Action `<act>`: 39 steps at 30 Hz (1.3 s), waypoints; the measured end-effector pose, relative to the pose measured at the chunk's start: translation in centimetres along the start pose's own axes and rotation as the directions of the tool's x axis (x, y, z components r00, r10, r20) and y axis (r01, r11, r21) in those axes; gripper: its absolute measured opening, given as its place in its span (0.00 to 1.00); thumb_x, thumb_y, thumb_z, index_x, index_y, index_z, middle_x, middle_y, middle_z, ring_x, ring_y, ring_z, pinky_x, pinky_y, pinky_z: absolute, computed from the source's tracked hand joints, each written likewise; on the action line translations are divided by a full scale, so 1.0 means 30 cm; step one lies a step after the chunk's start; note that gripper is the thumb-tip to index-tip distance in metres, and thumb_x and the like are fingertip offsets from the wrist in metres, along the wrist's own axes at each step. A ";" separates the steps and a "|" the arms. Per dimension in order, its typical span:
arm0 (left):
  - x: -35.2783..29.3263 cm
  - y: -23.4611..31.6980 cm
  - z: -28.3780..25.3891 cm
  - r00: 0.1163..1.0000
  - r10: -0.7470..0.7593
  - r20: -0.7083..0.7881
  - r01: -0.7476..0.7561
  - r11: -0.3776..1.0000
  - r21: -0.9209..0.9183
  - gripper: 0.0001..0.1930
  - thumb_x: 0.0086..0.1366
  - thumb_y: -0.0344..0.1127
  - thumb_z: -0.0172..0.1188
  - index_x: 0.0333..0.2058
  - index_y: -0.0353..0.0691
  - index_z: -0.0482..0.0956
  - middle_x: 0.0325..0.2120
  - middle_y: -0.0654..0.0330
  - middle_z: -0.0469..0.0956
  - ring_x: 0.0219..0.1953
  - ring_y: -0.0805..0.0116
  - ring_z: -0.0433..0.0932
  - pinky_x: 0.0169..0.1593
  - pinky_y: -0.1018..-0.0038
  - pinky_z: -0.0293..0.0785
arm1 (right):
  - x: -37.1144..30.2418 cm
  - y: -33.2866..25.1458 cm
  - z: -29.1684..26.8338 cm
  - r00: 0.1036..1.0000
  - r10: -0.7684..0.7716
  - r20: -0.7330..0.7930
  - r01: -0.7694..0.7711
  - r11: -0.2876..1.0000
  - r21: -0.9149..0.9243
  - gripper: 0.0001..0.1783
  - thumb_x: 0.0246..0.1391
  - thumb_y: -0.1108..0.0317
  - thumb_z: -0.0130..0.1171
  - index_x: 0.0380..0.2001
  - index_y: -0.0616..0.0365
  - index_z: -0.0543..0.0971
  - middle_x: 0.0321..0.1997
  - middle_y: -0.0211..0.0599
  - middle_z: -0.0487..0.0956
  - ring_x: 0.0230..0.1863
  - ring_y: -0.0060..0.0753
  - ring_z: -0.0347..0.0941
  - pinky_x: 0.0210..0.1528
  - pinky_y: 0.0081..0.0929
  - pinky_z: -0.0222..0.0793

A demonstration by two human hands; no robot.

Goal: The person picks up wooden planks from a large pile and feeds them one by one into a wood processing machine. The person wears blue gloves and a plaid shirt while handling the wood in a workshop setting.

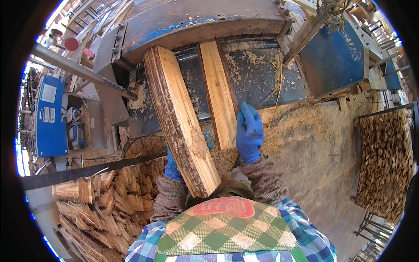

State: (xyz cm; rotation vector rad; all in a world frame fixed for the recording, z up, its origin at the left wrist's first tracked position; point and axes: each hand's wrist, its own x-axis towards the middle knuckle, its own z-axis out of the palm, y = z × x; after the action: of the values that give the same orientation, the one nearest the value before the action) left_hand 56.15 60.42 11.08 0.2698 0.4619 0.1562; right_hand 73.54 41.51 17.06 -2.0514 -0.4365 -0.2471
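Note:
A thick bark-edged timber slab (187, 118) slants from the machine's mouth toward my body, its near end raised over my lap. My left hand (173, 163) reaches beneath it; the palm is hidden, but blue gloved fingertips show past its right side, closed round the underside. To the right, a narrower plank (217, 96) with bark along its edges lies with its far end under the machine hood. Against that plank's right edge rests my right hand (249, 133), in a blue glove, fingers stretched forward and not wrapped round it.
A brown and blue machine (205, 26) spans the front, its dark bed (257, 78) strewn with shavings. Split wood offcuts (109, 205) are heaped at lower left. A blue control box (52, 115) stands left, a blue cabinet (334, 61) right, and stacked wood (384, 161) far right.

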 end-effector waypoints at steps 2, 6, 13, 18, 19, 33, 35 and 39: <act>0.018 -0.009 -0.036 0.999 -0.048 -0.018 0.047 0.998 -0.046 0.48 0.68 0.75 0.39 0.73 0.42 0.52 0.63 0.46 0.70 0.58 0.50 0.76 0.58 0.51 0.79 | 0.062 0.028 0.063 0.997 -0.074 -0.021 0.073 0.996 -0.055 0.19 0.65 0.71 0.56 0.58 0.62 0.77 0.51 0.53 0.79 0.48 0.52 0.77 0.49 0.39 0.77; 0.023 -0.037 -0.105 0.974 -0.206 -0.090 0.179 0.954 -0.242 0.48 0.68 0.75 0.38 0.73 0.41 0.52 0.62 0.46 0.71 0.58 0.50 0.77 0.57 0.51 0.80 | 0.256 0.043 0.170 0.996 -0.043 -0.084 0.033 0.992 -0.119 0.20 0.64 0.70 0.57 0.58 0.61 0.77 0.50 0.52 0.78 0.46 0.50 0.77 0.47 0.39 0.76; -0.019 0.054 0.008 0.959 0.179 0.218 -0.199 0.977 0.071 0.47 0.68 0.74 0.44 0.73 0.44 0.55 0.65 0.48 0.69 0.60 0.54 0.76 0.58 0.54 0.81 | 0.334 -0.016 0.206 0.977 0.211 -0.032 -0.212 0.976 -0.039 0.19 0.68 0.62 0.55 0.58 0.57 0.78 0.53 0.48 0.78 0.50 0.45 0.77 0.54 0.38 0.76; -0.201 0.059 0.193 0.945 0.323 0.047 -0.327 0.936 0.131 0.46 0.66 0.72 0.51 0.72 0.45 0.59 0.66 0.52 0.68 0.60 0.54 0.76 0.60 0.53 0.79 | 0.169 0.035 0.125 0.979 -0.105 0.173 0.080 0.986 0.146 0.23 0.67 0.63 0.58 0.62 0.57 0.75 0.54 0.46 0.78 0.51 0.41 0.77 0.55 0.37 0.74; -0.241 0.063 0.203 0.957 0.289 0.022 -0.290 0.949 0.124 0.46 0.66 0.71 0.53 0.72 0.45 0.59 0.66 0.52 0.68 0.60 0.54 0.76 0.61 0.53 0.78 | 0.061 0.047 0.093 0.949 -0.219 0.228 0.180 0.967 0.182 0.25 0.66 0.64 0.59 0.64 0.57 0.74 0.54 0.46 0.78 0.51 0.40 0.77 0.55 0.36 0.74; -0.360 0.193 0.010 0.991 0.136 -0.009 -0.133 0.977 0.166 0.35 0.71 0.59 0.54 0.68 0.43 0.66 0.64 0.54 0.71 0.62 0.58 0.73 0.63 0.57 0.74 | -0.486 -0.275 0.066 0.822 0.172 0.543 -0.396 0.857 0.328 0.33 0.72 0.55 0.52 0.75 0.51 0.59 0.29 0.36 0.76 0.25 0.18 0.60 0.30 0.27 0.67; -0.339 0.266 0.007 0.996 0.089 -0.013 -0.087 0.986 0.141 0.33 0.72 0.58 0.53 0.67 0.43 0.67 0.64 0.53 0.72 0.63 0.58 0.73 0.63 0.58 0.75 | -0.484 -0.323 0.084 0.801 0.203 0.563 -0.427 0.853 0.299 0.34 0.72 0.54 0.53 0.75 0.51 0.59 0.30 0.36 0.77 0.24 0.19 0.59 0.29 0.28 0.65; -0.341 0.315 -0.033 0.988 0.155 0.017 -0.153 0.946 0.287 0.31 0.72 0.56 0.54 0.66 0.43 0.70 0.61 0.52 0.75 0.61 0.58 0.75 0.63 0.59 0.76 | -0.535 -0.299 0.213 0.948 -0.001 0.320 -0.147 0.887 0.439 0.33 0.72 0.56 0.53 0.75 0.52 0.60 0.31 0.36 0.78 0.23 0.17 0.54 0.25 0.27 0.59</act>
State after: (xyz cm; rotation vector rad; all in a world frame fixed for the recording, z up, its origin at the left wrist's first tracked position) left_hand 45.82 67.49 17.24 0.5929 0.4690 0.2429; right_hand 55.19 47.82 15.43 -1.6322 -0.5494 0.2198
